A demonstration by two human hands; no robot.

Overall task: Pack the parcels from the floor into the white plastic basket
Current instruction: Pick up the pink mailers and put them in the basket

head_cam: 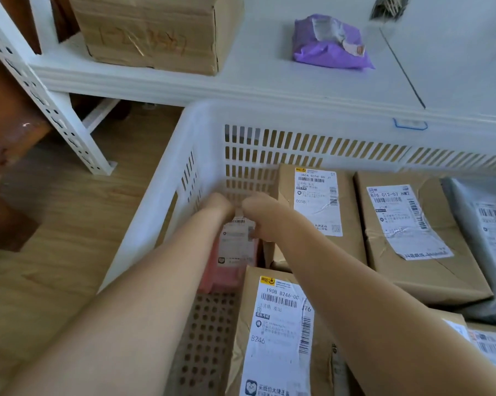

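Down in the far-left corner of the white plastic basket (167, 178), both hands meet on the pink parcel (235, 250). Its long axis runs near-to-far; left hand (217, 207) and right hand (262, 215) seemingly pinch its far end, though blur hides the fingers.

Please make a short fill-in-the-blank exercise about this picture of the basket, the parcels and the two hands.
1. Both hands, the left hand and the right hand, hold a ____ parcel with a white label.
2. The purple bag lies on the white ____.
3. The white basket stands on a ____ floor.
4. The parcel labelled B246 is wrapped in ____ paper.

Missing words: pink; shelf; wooden; brown
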